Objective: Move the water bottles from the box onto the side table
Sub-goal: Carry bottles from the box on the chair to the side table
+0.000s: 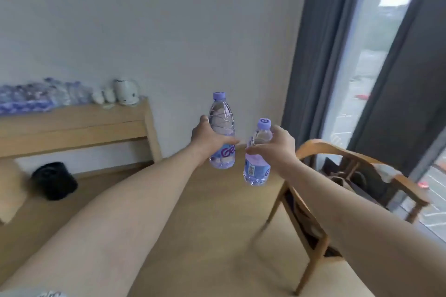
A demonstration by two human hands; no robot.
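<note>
Two bare forearms are stretched forward from the bottom of the head view, and each ends in a hand wrapped round a bottle. On the left, the left hand (209, 138) is clasped round the middle of the left bottle (221, 130), with the thumb laid across the label; the bottle is held upright, purple cap on top, in mid-air above the floor. Just beside it, and a little lower, the right bottle (258, 154) is gripped by the right hand (277, 146), fingers curled round its upper body just under the cap; this one is tipped slightly, with its cap leaning to the right. The two bottles are held near each other, a small gap showing between them, and both are seen to be clear with purple-blue labels.

Below and to the right of the right arm, a wooden chair (342, 164) is seen, with a curved backrest and dark things lying on its seat. On the light wooden floor at the left, a black bin (55, 180) is found, standing beneath a wooden side table (79, 125).

Further back, on top of that table, a cluster of more bottles (41, 95) is gathered at the left end; they are blurred, so no count can be given. To their right, two small white cups (103, 96) and a white kettle (126, 91) are set against the pale wall. At the far right, a dark grey curtain (311, 55) is hung beside a tall window (376, 55), with daylight let in.
</note>
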